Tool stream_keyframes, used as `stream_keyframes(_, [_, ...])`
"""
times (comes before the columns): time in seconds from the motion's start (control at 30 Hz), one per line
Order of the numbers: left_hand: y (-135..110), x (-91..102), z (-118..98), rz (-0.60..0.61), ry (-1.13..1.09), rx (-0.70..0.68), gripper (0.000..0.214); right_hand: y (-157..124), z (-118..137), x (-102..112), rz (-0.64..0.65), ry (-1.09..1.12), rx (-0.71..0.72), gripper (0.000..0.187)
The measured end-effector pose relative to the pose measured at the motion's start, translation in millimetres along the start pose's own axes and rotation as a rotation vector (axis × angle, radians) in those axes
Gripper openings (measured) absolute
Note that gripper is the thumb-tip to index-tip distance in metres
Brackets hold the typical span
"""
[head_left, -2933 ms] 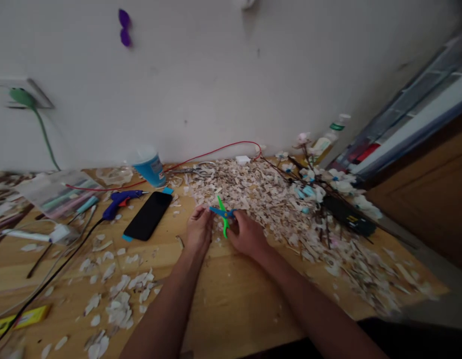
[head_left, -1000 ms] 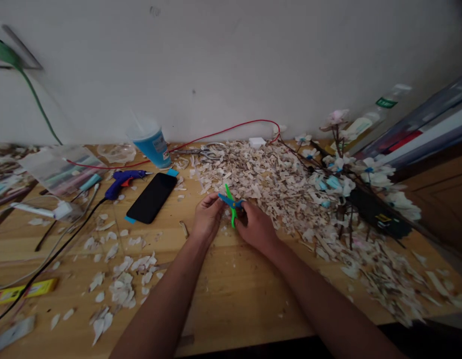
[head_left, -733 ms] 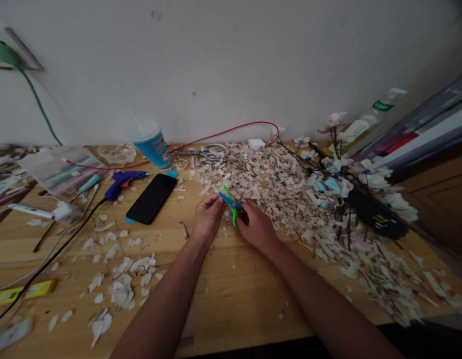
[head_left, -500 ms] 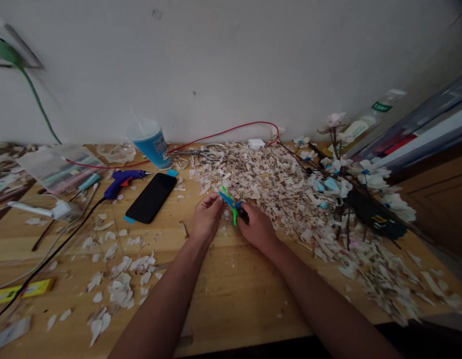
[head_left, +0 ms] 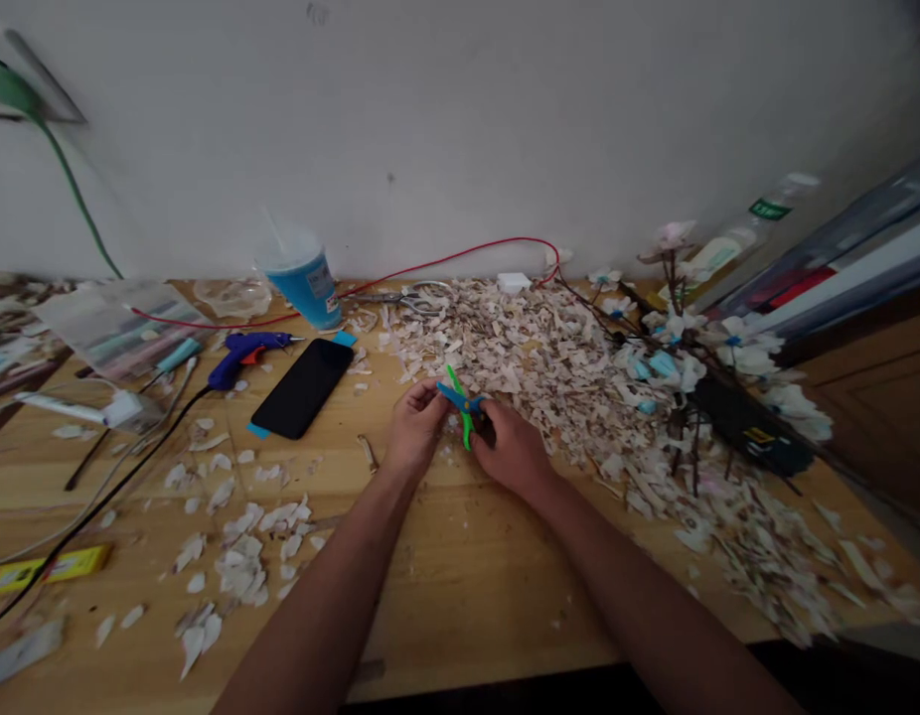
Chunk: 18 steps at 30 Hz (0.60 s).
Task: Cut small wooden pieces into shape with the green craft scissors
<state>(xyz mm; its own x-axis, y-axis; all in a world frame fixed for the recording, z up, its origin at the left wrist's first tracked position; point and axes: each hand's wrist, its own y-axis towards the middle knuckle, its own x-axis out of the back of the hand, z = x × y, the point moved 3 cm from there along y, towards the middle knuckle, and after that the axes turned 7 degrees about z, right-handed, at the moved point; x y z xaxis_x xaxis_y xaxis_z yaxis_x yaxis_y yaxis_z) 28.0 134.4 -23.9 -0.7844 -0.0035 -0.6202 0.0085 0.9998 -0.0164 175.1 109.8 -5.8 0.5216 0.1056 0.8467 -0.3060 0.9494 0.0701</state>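
My right hand (head_left: 511, 444) is closed round the handles of a pair of blue and green scissors (head_left: 467, 404). The blades stand apart, the blue one pointing left to the fingertips of my left hand (head_left: 416, 425). Thumb and fingers of that hand are pinched together by the blade; whatever lies between them is too small or hidden to make out. Just behind the scissors spreads a large heap of pale, dry petal scraps (head_left: 505, 343). Larger whitish petals (head_left: 242, 568) lie loose to the left of my left forearm.
To the left are a black phone (head_left: 303, 389), a blue glue gun (head_left: 240, 359), a blue cup (head_left: 303, 283) and cables. Pliers (head_left: 407, 298) lie by the wall. At right stand branches with white flowers (head_left: 676, 328) and a bottle (head_left: 762, 223). A yellow box (head_left: 76, 564) sits front left.
The scissor blades have spread a little wider, the green one swinging away from the blue. Both hands stay nearly in place, and the view has shifted slightly.
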Motion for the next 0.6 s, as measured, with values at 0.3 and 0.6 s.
stream_keyframes(0.3, [1.1,3.5,1.3,0.018,0.006,-0.007,0.026,0.8,-2.8,-2.2,-0.006,0.046,0.022,0.026])
stream_keyframes(0.6, [0.3,0.7,-0.8,0.034,-0.056,0.003,0.024,1.5,-0.4,-3.5,0.004,0.009,0.028,0.025])
